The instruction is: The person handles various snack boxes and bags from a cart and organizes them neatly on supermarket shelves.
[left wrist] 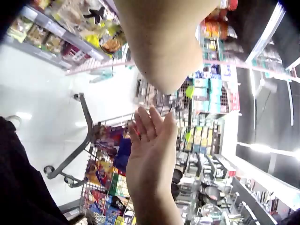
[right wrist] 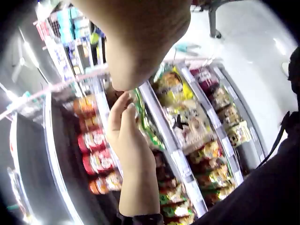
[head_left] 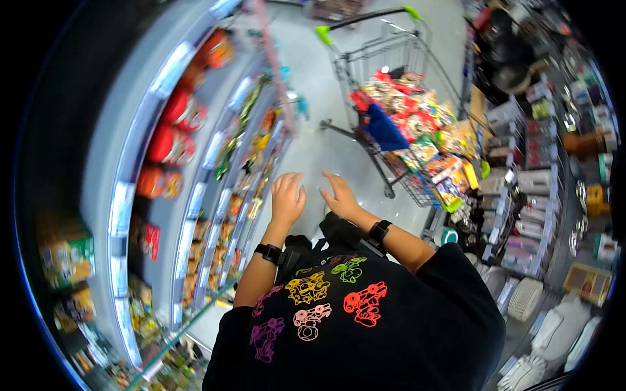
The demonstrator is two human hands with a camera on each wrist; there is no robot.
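My left hand (head_left: 288, 199) is raised in front of the body with its fingers straight, holding nothing. A short gap to its right, my right hand (head_left: 342, 197) has its fingers extended and loosely spread, also empty. In the left wrist view the right hand (left wrist: 152, 159) shows its palm against the cart behind. The right wrist view catches the left hand (right wrist: 133, 140) in front of the shelves, fingers straight together. Nearest to the right hand, beyond it, stands a shopping cart (head_left: 375, 153) filled with packaged goods (head_left: 424, 124).
On the left, a shelf unit (head_left: 124, 215) carries red-lidded jars (head_left: 173, 144) and bagged foods. Pans (head_left: 512, 75), boxed wares and white dishes (head_left: 521, 373) line the right side. Grey floor (head_left: 297, 156) shows between the shelves and the cart.
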